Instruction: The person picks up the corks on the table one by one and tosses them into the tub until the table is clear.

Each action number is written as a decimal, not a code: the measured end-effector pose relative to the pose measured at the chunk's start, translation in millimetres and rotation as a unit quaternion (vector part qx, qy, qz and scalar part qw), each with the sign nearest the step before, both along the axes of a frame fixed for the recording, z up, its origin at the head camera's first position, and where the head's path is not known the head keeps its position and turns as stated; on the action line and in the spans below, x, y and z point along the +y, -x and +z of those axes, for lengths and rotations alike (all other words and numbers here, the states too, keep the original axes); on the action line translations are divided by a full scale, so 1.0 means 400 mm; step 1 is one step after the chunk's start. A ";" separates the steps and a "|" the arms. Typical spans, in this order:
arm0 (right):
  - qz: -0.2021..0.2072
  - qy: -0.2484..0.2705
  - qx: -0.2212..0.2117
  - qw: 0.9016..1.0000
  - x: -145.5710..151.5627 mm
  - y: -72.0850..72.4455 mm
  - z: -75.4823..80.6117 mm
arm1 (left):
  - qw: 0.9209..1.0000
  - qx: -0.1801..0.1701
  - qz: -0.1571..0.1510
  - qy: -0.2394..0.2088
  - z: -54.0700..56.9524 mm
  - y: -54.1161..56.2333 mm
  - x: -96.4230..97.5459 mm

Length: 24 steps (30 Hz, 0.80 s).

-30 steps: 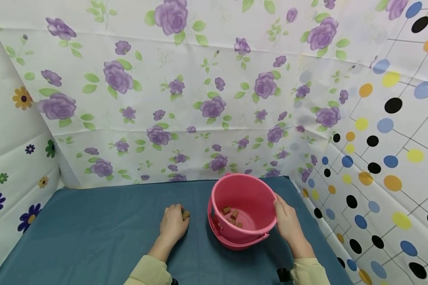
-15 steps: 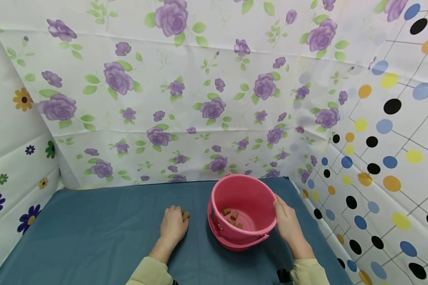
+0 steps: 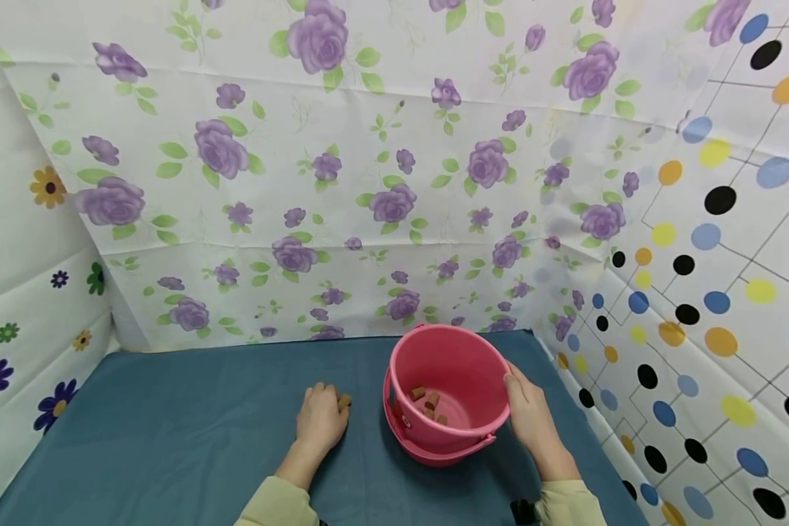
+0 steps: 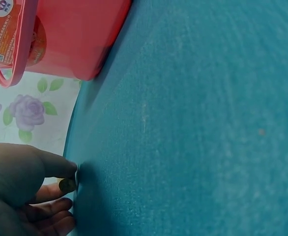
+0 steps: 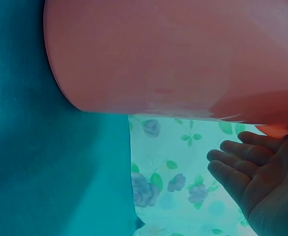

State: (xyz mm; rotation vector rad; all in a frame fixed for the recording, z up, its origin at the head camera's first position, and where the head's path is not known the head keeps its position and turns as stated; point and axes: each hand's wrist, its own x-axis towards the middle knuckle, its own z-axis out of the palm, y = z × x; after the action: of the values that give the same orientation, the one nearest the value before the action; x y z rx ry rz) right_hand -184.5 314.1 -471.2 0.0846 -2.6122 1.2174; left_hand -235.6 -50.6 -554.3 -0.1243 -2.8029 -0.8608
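Note:
On the blue cloth stands a pink bucket (image 3: 460,380), its handle (image 3: 434,451) hanging down at the front. Several small brown cork-like cylinders (image 3: 432,399) lie on its floor. My right hand (image 3: 532,413) holds the bucket's rim at the right side, thumb at the edge; in the right wrist view its other fingers (image 5: 242,147) extend outside the wall. Left of the bucket, my left hand (image 3: 318,420) is low over the cloth and pinches another brown cork-like cylinder (image 3: 345,400). In the left wrist view, this cylinder's round end (image 4: 67,185) shows between thumb and fingers.
The blue cloth (image 3: 171,424) covers the table. A white sheet with purple flowers (image 3: 394,201) hangs behind its far edge. A dotted sheet (image 3: 703,292) lines the right side, and another flowered sheet (image 3: 20,329) the left.
Both hands and the bucket stay almost where they were. The whole scene sits slightly lower in the head view now.

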 end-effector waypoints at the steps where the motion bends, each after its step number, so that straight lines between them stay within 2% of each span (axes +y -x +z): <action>1: 0.000 0.001 -0.001 1.000 0.000 -0.001 0.000 | 1.000 -0.003 -0.002 -0.002 0.001 -0.001 -0.001; 9: 0.004 0.010 -0.004 1.000 0.002 0.000 -0.002 | 1.000 0.005 -0.016 -0.014 0.004 -0.002 -0.009; 14: 0.006 0.011 -0.008 1.000 0.000 0.000 -0.002 | 0.999 -0.013 -0.012 -0.030 0.007 0.000 -0.020; 19: 0.007 0.011 -0.002 1.000 0.001 -0.002 -0.002 | 0.999 -0.021 -0.021 -0.042 0.008 0.006 -0.031; 22: 0.007 0.010 0.002 1.000 0.002 -0.001 -0.003 | 0.998 -0.026 -0.024 -0.060 0.005 0.012 -0.035; 24: 0.007 0.009 0.002 1.000 0.002 0.000 -0.004 | 0.995 -0.028 -0.024 -0.088 0.003 0.013 -0.038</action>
State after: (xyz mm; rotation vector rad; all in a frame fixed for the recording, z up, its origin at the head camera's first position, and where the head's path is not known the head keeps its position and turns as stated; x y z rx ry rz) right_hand -184.4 315.0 -472.6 0.1016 -2.6008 1.2435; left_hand -240.7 -65.7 -553.1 -0.1427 -2.7679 -1.1350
